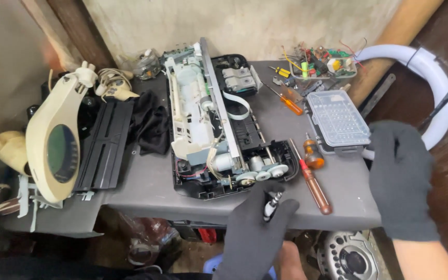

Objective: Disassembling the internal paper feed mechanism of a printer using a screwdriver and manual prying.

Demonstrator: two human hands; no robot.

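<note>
Two gloved hands over a stripped-down printer on a grey counter.

Nearest, the left hand (257, 233) in a black glove is curled around a small metal-tipped screwdriver (271, 203), fingers closed on it just at the counter's (151, 186) front edge. The right hand (401, 179), also gloved, hangs flat with the fingers together and nothing in it, right beside a clear plastic bit case (337, 120). The opened printer (219, 124) lies mid-counter, gears at its near corner, just beyond the left hand. Between printer and case lie a long red-handled screwdriver (313, 182) and a stubby orange one (313, 155). At the far left stands a cream magnifier lamp (53, 148), with a black cloth (150, 124) beside a black tray (105, 145).
</note>
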